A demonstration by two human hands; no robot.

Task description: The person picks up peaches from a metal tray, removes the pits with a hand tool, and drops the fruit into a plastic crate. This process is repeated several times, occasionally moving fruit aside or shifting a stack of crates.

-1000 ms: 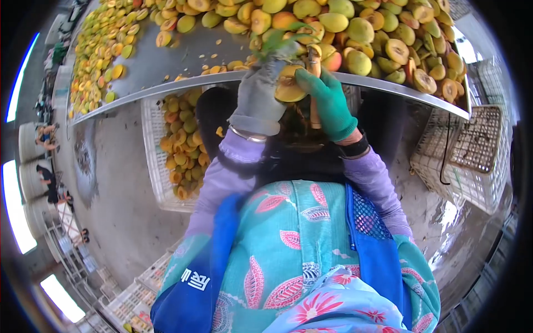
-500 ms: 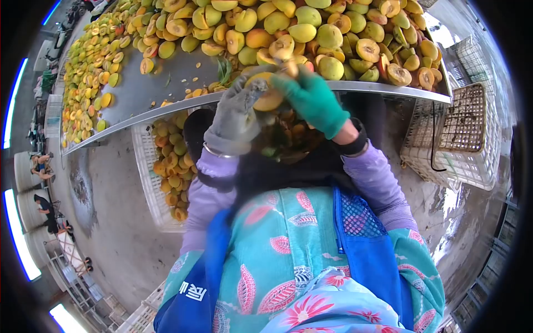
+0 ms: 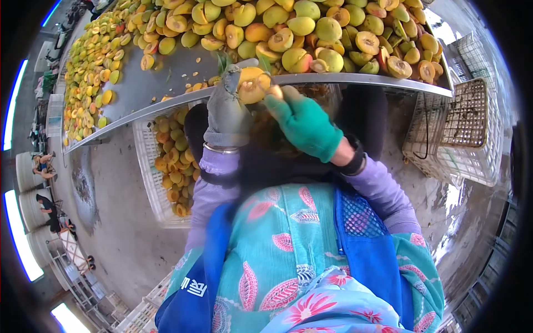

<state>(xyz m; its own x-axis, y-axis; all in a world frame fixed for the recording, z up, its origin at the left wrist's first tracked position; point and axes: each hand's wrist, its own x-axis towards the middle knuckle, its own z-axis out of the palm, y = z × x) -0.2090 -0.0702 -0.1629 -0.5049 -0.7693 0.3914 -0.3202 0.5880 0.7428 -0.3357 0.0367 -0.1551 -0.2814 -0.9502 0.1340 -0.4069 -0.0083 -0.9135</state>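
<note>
My left hand [image 3: 229,111], in a grey glove, grips a cut peach half [image 3: 254,85] just in front of the table's metal edge. The yellow cut face of the fruit is turned toward my right hand. My right hand [image 3: 311,123] wears a green glove, and its fingers are pinched together close to the peach half. Whatever those fingers hold, if anything, is too small and blurred to name. Past both hands, a heap of whole and halved peaches [image 3: 328,29] covers much of the metal table [image 3: 161,66].
Below the table's left part stands a white crate [image 3: 149,166] filled with peach pieces. Stacked white plastic baskets [image 3: 463,136] are on the floor to the right. Green leaves and small scraps lie near the table edge. Other people are far off at the left.
Both hands have come slightly apart. My left hand has moved a little left and up with the peach half; my right hand has dropped slightly, its fingers now beside the fruit.
</note>
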